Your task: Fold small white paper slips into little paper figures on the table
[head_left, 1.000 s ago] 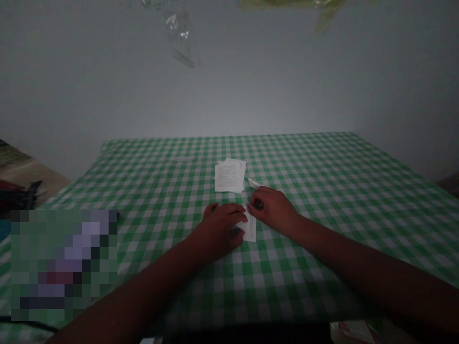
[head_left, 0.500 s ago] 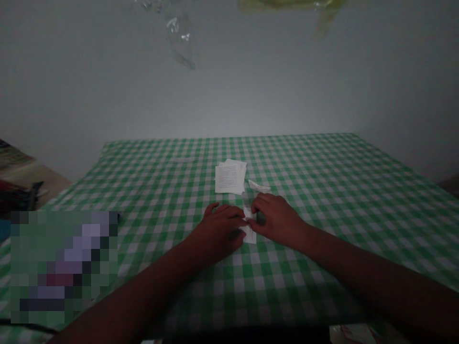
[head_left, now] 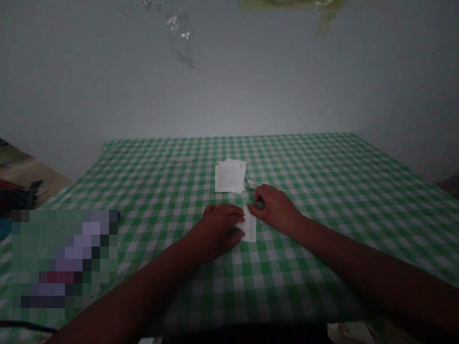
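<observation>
A small folded strip of printed paper (head_left: 250,227) lies on the checked cloth in front of me. My left hand (head_left: 222,229) curls over its left side, with thumb and fingertips holding the strip down. At the strip's upper right corner, my right hand (head_left: 275,206) has thumb and fingers bent together on the edge. Beyond the strip is a loose stack of square printed sheets (head_left: 228,177). A small folded white paper piece (head_left: 251,184) sits right of the stack, partly hidden behind my right hand.
A green-and-white checked tablecloth (head_left: 322,191) covers the table, which meets a pale wall (head_left: 229,95). A blurred-out long object (head_left: 75,253) lies at the left, near a dark cable (head_left: 28,326). Clear plastic (head_left: 179,38) hangs on the wall.
My right hand has slid up and slightly away along the strip's right side, uncovering more of the printed strip and covering part of the folded piece. My left hand stays nearly still.
</observation>
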The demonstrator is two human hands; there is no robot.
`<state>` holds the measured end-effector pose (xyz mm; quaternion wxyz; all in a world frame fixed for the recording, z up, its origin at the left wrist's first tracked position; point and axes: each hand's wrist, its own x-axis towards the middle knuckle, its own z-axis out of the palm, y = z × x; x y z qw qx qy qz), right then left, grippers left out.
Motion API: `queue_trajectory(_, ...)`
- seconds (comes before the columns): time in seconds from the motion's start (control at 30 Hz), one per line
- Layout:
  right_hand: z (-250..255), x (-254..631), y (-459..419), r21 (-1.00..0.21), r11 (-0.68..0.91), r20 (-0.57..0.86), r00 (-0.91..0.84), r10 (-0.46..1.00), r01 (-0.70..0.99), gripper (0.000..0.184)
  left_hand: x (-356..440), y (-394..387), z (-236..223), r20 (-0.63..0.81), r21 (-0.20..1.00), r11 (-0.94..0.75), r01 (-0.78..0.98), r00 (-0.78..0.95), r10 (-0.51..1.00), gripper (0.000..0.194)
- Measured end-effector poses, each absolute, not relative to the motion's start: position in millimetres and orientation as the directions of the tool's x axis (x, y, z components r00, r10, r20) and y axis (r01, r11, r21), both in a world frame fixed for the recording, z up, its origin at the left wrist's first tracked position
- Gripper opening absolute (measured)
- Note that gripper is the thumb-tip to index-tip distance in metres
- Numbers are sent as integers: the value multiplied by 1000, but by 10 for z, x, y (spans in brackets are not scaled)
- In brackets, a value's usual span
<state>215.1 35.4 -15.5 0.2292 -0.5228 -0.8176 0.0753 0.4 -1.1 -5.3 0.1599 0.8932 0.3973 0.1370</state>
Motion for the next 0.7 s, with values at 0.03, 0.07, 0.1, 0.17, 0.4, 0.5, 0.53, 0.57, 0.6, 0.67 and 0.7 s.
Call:
queue_trajectory(0.03,-147,2153,335,-346,453,291,-365,884,822,19,-2,-2,-51,117,396,-640,659,655,747,27)
queue_trajectory(0.07,-137,2156,312,-329,466,284,-385,878,821,19,-7,8,-48,117,399,-647,650,664,739,27)
queue_trajectory(0.1,-128,2157,285,-316,478,277,-402,873,820,19,-13,18,-45,115,403,-653,641,672,731,27)
queue_trajectory(0.17,-107,2158,217,-302,501,257,-437,862,811,21,-23,37,-37,109,412,-664,624,690,716,26)
queue_trajectory(0.4,-24,2104,-26,-339,534,171,-507,845,775,26,-37,69,3,114,451,-676,583,713,692,27)
queue_trajectory(0.5,6,2075,-98,-347,535,148,-519,842,770,27,-35,72,14,106,458,-676,578,719,687,27)
queue_trajectory(0.53,11,2071,-114,-346,541,143,-527,838,767,27,-36,74,11,109,456,-680,575,722,683,27)
queue_trajectory(0.57,11,2070,-126,-346,548,139,-535,833,762,28,-39,77,3,112,453,-684,572,724,680,28)
queue_trajectory(0.6,8,2073,-131,-350,553,137,-542,829,756,28,-44,80,-7,115,449,-687,571,726,678,28)
queue_trajectory(0.67,-12,2086,-122,-371,554,139,-545,827,745,28,-54,87,-31,120,449,-688,570,725,679,29)
queue_trajectory(0.7,-25,2095,-109,-386,551,142,-543,828,740,28,-59,90,-41,121,452,-688,569,724,679,29)
